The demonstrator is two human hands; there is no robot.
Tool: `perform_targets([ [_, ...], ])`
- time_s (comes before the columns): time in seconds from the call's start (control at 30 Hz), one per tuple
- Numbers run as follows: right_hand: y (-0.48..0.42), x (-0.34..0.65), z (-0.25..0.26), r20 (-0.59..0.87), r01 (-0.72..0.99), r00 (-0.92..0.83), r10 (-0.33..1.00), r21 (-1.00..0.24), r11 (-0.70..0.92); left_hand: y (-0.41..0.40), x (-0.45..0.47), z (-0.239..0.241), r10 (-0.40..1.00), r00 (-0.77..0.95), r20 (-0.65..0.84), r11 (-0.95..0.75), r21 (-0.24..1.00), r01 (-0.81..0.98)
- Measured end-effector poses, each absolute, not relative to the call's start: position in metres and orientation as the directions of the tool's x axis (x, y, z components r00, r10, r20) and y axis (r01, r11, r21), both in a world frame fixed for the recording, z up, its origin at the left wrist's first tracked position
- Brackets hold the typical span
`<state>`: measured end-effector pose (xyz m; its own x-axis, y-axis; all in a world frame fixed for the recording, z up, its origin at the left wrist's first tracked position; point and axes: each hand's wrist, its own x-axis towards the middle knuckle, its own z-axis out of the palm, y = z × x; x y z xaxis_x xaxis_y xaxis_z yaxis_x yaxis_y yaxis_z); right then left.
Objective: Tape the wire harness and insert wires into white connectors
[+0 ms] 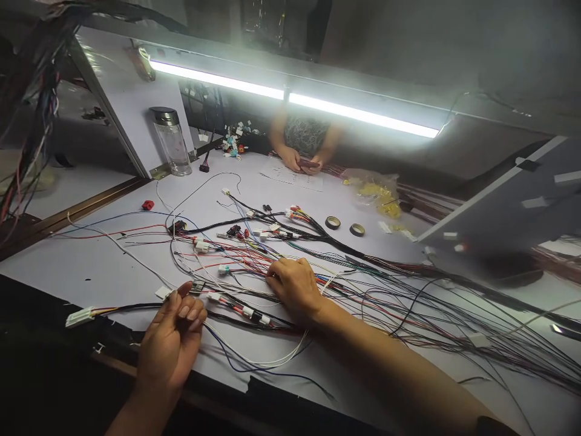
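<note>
My left hand is closed in a pinch at the table's near edge. Thin white and blue wires run out from its fingers and curve to the right. Over the middle of the wire harness, my right hand rests palm down, its fingers curled onto the loose wires; the fingertips are partly hidden. Just below it lies a black-sleeved branch with white-and-black joints. A white connector on a black sleeve lies left of my left hand. Several white connectors, one of them, sit among the wire ends.
Two black tape rolls lie behind the harness, near a clear bag of yellow parts. A glass bottle stands at the back left; a red connector lies closer. Across the table another person's hands hold a phone below a lamp.
</note>
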<state>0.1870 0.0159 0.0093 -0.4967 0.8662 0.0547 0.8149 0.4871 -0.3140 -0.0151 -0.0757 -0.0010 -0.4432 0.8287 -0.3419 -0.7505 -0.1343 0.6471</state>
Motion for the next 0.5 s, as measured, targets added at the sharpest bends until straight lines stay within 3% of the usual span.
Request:
perform_targets([
  [0.2,0.025,0.191,0.010,0.109,0.781,-0.526,0.844,-0.330,0.529,-0.081,0.008,0.000,0.872,-0.331,-0.360,0.081,0.774,-0.628],
  [0.4,0.036,0.182,0.007,0.065,0.815,-0.528,0.847,-0.240,0.527,-0.065,0.044,0.007,0.940,-0.128,-0.317,0.174,0.765,-0.620],
  [0.5,0.031,0.181,0.003,0.063,0.785,-0.570,0.819,-0.253,0.565,-0.057,0.048,0.001,0.933,-0.076,-0.351,0.224,0.734,-0.641],
])
